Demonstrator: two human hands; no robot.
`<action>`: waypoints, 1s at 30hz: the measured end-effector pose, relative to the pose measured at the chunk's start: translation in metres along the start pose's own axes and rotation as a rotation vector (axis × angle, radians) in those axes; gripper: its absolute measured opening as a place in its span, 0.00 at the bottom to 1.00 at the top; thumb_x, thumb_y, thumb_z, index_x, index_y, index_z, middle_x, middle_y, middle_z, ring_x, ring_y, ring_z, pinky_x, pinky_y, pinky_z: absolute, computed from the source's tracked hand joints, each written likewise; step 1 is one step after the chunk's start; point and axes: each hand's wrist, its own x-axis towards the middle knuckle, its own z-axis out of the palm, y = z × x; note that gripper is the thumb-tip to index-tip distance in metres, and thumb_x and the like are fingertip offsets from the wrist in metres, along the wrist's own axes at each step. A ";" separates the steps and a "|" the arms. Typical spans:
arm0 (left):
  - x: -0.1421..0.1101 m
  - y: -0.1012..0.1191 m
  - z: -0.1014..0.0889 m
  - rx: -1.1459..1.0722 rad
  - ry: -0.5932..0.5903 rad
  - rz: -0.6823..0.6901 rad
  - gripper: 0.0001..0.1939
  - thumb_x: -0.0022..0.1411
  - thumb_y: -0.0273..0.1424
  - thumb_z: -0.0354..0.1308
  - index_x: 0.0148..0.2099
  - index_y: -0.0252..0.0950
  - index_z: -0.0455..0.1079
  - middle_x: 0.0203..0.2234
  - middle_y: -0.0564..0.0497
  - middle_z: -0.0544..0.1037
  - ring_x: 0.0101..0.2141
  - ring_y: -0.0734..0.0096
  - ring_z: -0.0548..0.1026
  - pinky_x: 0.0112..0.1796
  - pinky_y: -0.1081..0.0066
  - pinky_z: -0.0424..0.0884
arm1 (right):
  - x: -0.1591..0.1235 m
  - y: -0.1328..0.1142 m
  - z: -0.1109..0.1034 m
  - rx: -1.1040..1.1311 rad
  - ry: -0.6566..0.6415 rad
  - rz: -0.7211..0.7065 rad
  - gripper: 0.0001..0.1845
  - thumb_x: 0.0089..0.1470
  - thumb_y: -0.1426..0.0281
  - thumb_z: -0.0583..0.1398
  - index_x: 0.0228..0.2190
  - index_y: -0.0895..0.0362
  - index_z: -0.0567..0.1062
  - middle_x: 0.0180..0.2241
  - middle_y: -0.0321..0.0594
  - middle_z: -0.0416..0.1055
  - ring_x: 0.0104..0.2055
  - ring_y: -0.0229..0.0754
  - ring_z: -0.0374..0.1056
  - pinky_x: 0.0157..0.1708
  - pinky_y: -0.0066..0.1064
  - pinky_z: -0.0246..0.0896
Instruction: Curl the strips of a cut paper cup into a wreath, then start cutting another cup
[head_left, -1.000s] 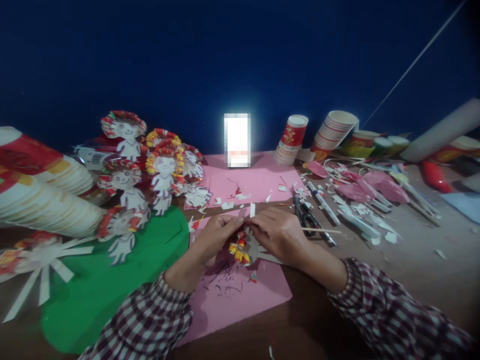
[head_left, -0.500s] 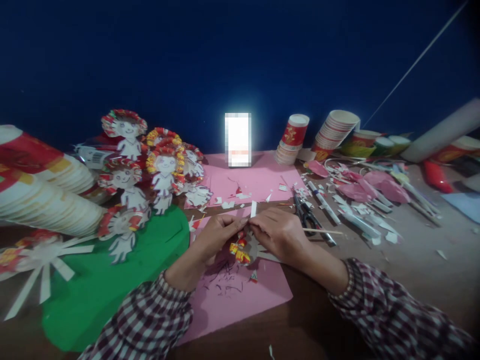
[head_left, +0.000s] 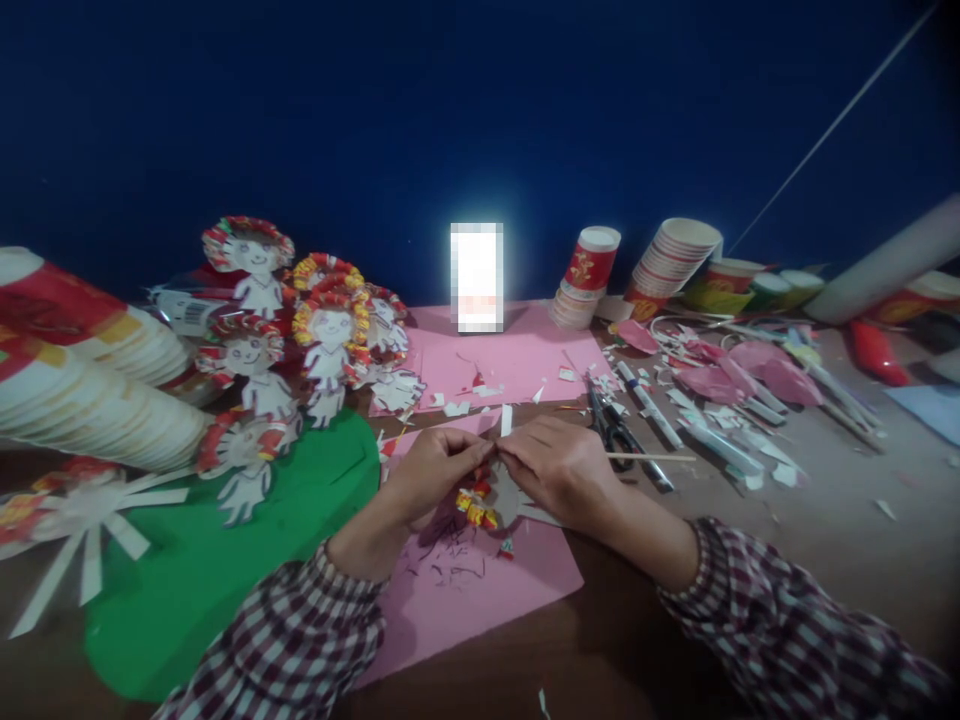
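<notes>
Over a pink sheet point(head_left: 480, 640) with dark pen marks, my two hands meet at a cut paper cup point(head_left: 508, 500) with white strips and folded red-and-yellow ones. My left hand point(head_left: 439, 468) is closed, thumb and forefinger pinching at the cup's upper edge. Closed beside it, my right hand point(head_left: 559, 465) presses its fingertips to the same spot. A white strip point(head_left: 507, 420) sticks up between them. From behind the right hand a thin wooden stick point(head_left: 660, 458) juts rightward; its other end is hidden. What exactly lies between the fingertips cannot be made out.
Paper-cup dolls point(head_left: 326, 335) with curled rims stand at left, near stacked cups point(head_left: 112, 400) and a green sheet point(head_left: 225, 570). Scissors point(head_left: 616, 430), a marker point(head_left: 649, 405) and paper scraps lie right. More cups point(head_left: 585, 275) and a bright phone point(head_left: 477, 280) stand behind.
The wooden stick's free end has shifted slightly right. The folded red-and-yellow strips have tilted a little to the left below my fingers. Both hands stay nearly in place.
</notes>
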 end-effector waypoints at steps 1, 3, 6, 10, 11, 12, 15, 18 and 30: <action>0.000 0.000 0.000 -0.002 -0.001 0.002 0.15 0.51 0.39 0.62 0.24 0.30 0.70 0.17 0.54 0.67 0.20 0.80 0.63 0.23 0.77 0.59 | 0.000 0.000 0.000 -0.014 -0.007 -0.003 0.10 0.58 0.73 0.53 0.30 0.57 0.73 0.27 0.40 0.72 0.34 0.39 0.66 0.36 0.30 0.61; -0.001 0.001 0.000 -0.019 0.000 -0.004 0.15 0.51 0.39 0.63 0.24 0.30 0.70 0.17 0.54 0.68 0.20 0.80 0.63 0.23 0.77 0.59 | 0.000 -0.001 -0.001 -0.039 -0.015 -0.007 0.10 0.58 0.73 0.52 0.30 0.58 0.73 0.28 0.40 0.72 0.34 0.39 0.66 0.36 0.30 0.61; -0.001 0.001 -0.001 -0.046 0.003 -0.019 0.15 0.50 0.39 0.63 0.25 0.30 0.71 0.17 0.54 0.68 0.20 0.80 0.63 0.23 0.77 0.59 | 0.000 -0.002 0.000 -0.056 -0.009 -0.009 0.10 0.57 0.74 0.52 0.31 0.58 0.73 0.28 0.41 0.72 0.34 0.40 0.67 0.36 0.31 0.62; -0.002 0.001 0.000 -0.076 0.009 -0.027 0.15 0.49 0.39 0.64 0.28 0.30 0.73 0.18 0.53 0.68 0.21 0.79 0.64 0.23 0.75 0.61 | 0.000 -0.003 0.001 -0.023 0.024 0.004 0.10 0.57 0.74 0.53 0.34 0.59 0.74 0.28 0.42 0.73 0.35 0.41 0.68 0.37 0.32 0.62; -0.002 0.001 0.000 -0.079 0.013 -0.024 0.15 0.49 0.39 0.64 0.28 0.30 0.73 0.18 0.53 0.68 0.20 0.79 0.64 0.23 0.75 0.61 | 0.000 -0.003 0.001 -0.015 0.034 0.012 0.10 0.57 0.74 0.53 0.34 0.59 0.74 0.28 0.42 0.73 0.35 0.41 0.68 0.37 0.32 0.63; -0.002 0.002 0.000 -0.079 0.018 -0.022 0.15 0.48 0.39 0.64 0.28 0.30 0.73 0.18 0.53 0.69 0.20 0.79 0.64 0.23 0.76 0.61 | 0.000 -0.003 0.001 -0.009 0.043 0.016 0.10 0.57 0.74 0.53 0.35 0.59 0.74 0.28 0.42 0.73 0.35 0.41 0.68 0.37 0.32 0.63; -0.002 0.002 0.002 -0.076 0.034 -0.020 0.14 0.47 0.38 0.65 0.27 0.30 0.72 0.17 0.54 0.68 0.19 0.80 0.63 0.21 0.77 0.59 | 0.000 -0.004 0.001 -0.002 0.061 0.015 0.09 0.57 0.73 0.53 0.35 0.59 0.74 0.29 0.42 0.74 0.36 0.41 0.68 0.38 0.32 0.63; -0.002 0.002 0.002 -0.087 0.039 -0.016 0.12 0.47 0.36 0.65 0.27 0.31 0.72 0.16 0.55 0.68 0.18 0.81 0.63 0.21 0.77 0.59 | 0.000 -0.004 0.000 -0.007 0.073 0.016 0.10 0.57 0.73 0.53 0.34 0.58 0.75 0.30 0.41 0.74 0.36 0.41 0.67 0.38 0.32 0.63; 0.000 0.001 0.002 -0.172 0.065 -0.006 0.10 0.45 0.31 0.67 0.30 0.31 0.74 0.23 0.53 0.74 0.25 0.78 0.69 0.27 0.75 0.65 | 0.001 -0.005 0.002 -0.069 0.087 0.114 0.07 0.57 0.69 0.56 0.31 0.54 0.74 0.30 0.38 0.73 0.41 0.45 0.59 0.41 0.37 0.53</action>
